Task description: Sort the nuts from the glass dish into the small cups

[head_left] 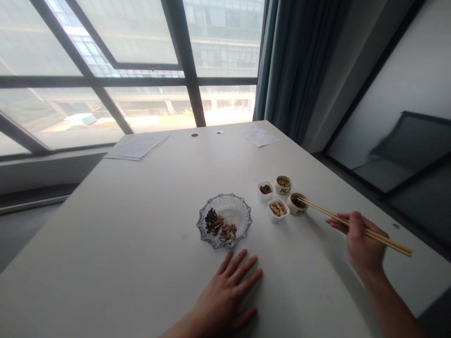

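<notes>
My right hand (364, 241) is closed round a pair of wooden chopsticks (338, 218). Their tips reach into a cream-coloured bowl (298, 210) whose contents look dark; whether they pinch anything cannot be made out. Flat on the table, fingers spread, rests my left hand (230, 293), just in front of a scalloped glass dish (243, 213). Dark and brown dried pieces (220, 226) lie in the dish's left and front part. Beside the bowl stand a white cup (278, 218) of pale brown pieces, another white cup (266, 195) of reddish-brown pieces, and a second cream bowl (283, 189) with yellowish bits.
The white table (134, 225) runs up to large windows. Paper sheets (137, 146) lie at its far left corner, and more paper (260, 137) at the far right. Two small round items (194, 135) are near the back edge. A dark curtain (292, 61) hangs behind.
</notes>
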`<action>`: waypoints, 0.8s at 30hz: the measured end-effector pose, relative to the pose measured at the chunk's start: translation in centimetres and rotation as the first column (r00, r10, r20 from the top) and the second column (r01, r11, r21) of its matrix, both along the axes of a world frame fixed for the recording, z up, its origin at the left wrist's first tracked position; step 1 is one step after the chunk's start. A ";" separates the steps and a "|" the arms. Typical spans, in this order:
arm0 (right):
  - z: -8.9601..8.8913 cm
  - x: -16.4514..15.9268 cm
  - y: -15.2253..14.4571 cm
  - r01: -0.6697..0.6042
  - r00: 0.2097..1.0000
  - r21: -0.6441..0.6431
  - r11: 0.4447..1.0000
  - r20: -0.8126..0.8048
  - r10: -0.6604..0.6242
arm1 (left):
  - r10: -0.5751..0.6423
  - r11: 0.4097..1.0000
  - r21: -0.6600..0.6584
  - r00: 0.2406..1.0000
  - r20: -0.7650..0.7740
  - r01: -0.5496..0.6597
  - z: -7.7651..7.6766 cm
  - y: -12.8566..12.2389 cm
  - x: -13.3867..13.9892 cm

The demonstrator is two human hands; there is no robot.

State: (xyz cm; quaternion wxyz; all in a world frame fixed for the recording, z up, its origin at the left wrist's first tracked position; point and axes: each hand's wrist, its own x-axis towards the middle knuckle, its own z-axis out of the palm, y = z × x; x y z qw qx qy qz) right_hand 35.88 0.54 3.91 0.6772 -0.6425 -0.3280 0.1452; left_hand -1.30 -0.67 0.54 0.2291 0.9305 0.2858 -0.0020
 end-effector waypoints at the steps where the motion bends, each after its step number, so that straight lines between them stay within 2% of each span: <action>1: 0.1 0.0 0.0 0.005 1.000 0.003 1.000 0.002 -0.005 | -0.002 1.000 0.001 1.000 -0.003 0.002 0.0 0.0 0.0; 7: 0.4 -0.2 -0.1 -0.017 0.999 -0.021 1.000 0.041 0.017 | -0.005 1.000 0.012 1.000 0.015 0.005 0.1 0.1 0.0; 13: -0.4 -0.3 -0.4 -0.045 0.998 -0.034 0.998 0.032 0.046 | -0.003 1.000 0.006 0.999 0.039 0.003 -0.1 0.2 0.0; 18: -0.8 -0.3 -0.9 -0.034 0.999 -0.012 0.999 0.021 0.035 | -0.003 1.000 -0.013 0.999 0.047 0.004 0.1 0.1 0.1; 24: 0.0 -0.6 -1.1 -0.042 0.997 0.058 0.997 0.063 0.039 | 0.004 1.000 -0.009 0.998 0.061 -0.003 0.1 0.1 0.0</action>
